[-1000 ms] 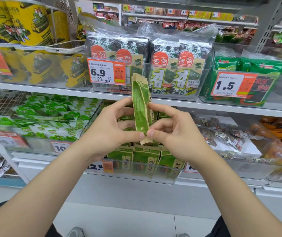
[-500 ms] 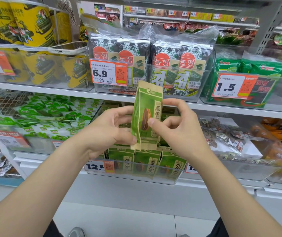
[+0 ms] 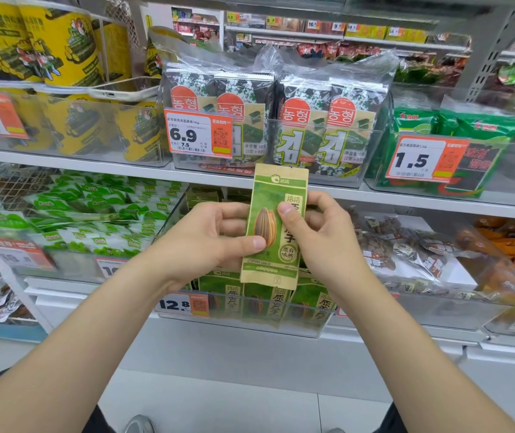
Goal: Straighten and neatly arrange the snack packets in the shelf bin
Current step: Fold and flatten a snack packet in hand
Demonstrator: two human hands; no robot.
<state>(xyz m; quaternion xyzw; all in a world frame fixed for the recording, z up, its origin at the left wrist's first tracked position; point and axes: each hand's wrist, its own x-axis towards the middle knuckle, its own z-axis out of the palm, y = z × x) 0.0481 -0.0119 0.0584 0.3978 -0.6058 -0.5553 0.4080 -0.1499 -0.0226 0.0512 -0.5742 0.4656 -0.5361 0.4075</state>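
Roughly mid-task, as a judgement: one green seed packet (image 3: 267,228) is out of the bin, held upright and face-out just above the clear shelf bin (image 3: 250,327). The left hand (image 3: 206,242) pinches its left edge, thumb on front and fingers behind; the right hand (image 3: 321,245) pinches the right edge the same way. The front-row packets (image 3: 321,303) in the bin already stand upright. Left to do: slot this one back. The rows behind are hidden by the hands, so I can't tell.

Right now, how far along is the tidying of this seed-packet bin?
Done: the front row of green packets stands upright in the clear bin. In hand: left hand and right hand pinch a loose packet upright, face forward, above it. Left: placing that packet in the row.
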